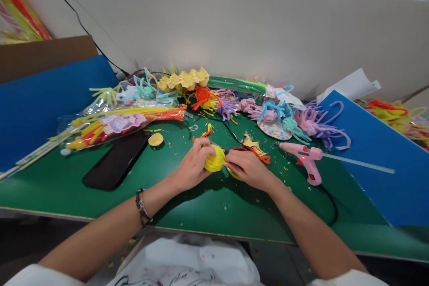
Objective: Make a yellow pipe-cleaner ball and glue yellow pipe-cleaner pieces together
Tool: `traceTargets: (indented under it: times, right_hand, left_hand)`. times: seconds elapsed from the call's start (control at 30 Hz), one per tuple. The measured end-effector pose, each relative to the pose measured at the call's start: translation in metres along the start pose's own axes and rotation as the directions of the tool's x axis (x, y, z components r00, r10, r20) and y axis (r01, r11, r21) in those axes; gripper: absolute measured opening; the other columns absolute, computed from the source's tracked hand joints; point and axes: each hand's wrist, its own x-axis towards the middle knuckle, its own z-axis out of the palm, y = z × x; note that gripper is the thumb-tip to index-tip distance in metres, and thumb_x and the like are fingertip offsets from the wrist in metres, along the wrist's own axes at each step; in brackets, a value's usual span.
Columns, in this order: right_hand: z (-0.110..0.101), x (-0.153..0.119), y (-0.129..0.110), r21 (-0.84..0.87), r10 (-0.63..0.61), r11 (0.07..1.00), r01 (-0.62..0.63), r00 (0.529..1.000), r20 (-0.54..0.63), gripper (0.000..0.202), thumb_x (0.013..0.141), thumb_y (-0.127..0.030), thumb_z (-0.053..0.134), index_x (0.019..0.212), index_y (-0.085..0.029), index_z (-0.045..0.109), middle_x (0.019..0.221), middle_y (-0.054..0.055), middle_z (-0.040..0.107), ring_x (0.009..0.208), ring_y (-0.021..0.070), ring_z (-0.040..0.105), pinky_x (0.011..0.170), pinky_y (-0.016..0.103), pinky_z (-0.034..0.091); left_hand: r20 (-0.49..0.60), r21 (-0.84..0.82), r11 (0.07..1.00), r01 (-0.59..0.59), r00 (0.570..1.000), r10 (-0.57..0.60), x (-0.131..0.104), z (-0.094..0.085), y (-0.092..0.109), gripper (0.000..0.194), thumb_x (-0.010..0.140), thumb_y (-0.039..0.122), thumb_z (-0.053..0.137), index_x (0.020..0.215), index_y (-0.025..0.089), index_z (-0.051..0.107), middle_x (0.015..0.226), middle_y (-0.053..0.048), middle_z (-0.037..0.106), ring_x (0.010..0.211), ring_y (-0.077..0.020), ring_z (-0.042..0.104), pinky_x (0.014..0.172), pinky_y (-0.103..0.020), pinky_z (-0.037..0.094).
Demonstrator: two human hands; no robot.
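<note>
A round yellow bundle wound like a ball of fuzzy pipe cleaner [215, 159] is held above the green table in my left hand [194, 165], its fingers curled around the far and left sides. My right hand [250, 169] is closed in a pinch at the bundle's right edge. What its fingertips grip is hidden, though a small dark tip shows beside them. Under the right fingers another yellow piece [235, 175] is partly visible. Beyond the hands lie orange pipe cleaner pieces [207, 132] and torn tan scraps [254, 145].
A pink glue gun [309, 161] with a glue stick lies at right, its cord trailing. On the left are a black phone [115, 161], a small yellow cup [156, 140] and bagged pipe cleaners [127, 120]. Colourful fuzzy bundles [278, 111] and an egg carton [184, 79] line the back. Blue panels [385, 161] flank the table.
</note>
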Motion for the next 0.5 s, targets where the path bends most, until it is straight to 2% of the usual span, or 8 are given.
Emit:
traceTargets:
  times: [0.13, 0.3, 0.5]
  right_hand:
    - [0.0011, -0.0018, 0.0003, 0.008, 0.074, 0.997, -0.074, 0.997, -0.009, 0.020, 0.087, -0.026, 0.038, 0.075, -0.016, 0.051, 0.065, 0.004, 0.057, 0.059, 0.0118, 0.050, 0.056, 0.021, 0.038]
    - [-0.0016, -0.0027, -0.0028, 0.133, 0.203, 0.968, -0.211, 0.977, 0.067, 0.010, 0.080, -0.025, 0.047, 0.080, -0.016, 0.049, 0.063, 0.000, 0.053, 0.053, 0.0091, 0.048, 0.051, 0.019, 0.037]
    - [-0.0012, -0.0017, -0.0041, 0.139, 0.187, 0.971, -0.193, 0.981, 0.051, 0.011, 0.083, -0.022, 0.041, 0.077, -0.017, 0.049, 0.063, 0.000, 0.053, 0.053, 0.0087, 0.047, 0.052, 0.019, 0.036]
  left_hand:
    - [-0.005, -0.006, 0.999, 0.036, 0.999, -0.036, 0.0019, -0.0012, 0.0013, 0.031, 0.073, 0.012, 0.054, 0.093, 0.021, 0.033, 0.093, -0.005, 0.034, 0.088, -0.0158, 0.040, 0.073, -0.027, 0.044]
    - [-0.009, 0.017, 1.000, 0.020, 1.000, -0.020, 0.0033, -0.0037, 0.0017, 0.034, 0.072, 0.010, 0.055, 0.094, 0.021, 0.032, 0.094, -0.005, 0.033, 0.089, -0.0158, 0.039, 0.072, -0.027, 0.044]
    - [-0.031, 0.044, 0.999, 0.002, 1.000, 0.000, 0.0017, -0.0023, -0.0007, 0.032, 0.073, 0.012, 0.054, 0.095, 0.022, 0.032, 0.094, -0.005, 0.034, 0.089, -0.0162, 0.040, 0.072, -0.028, 0.045]
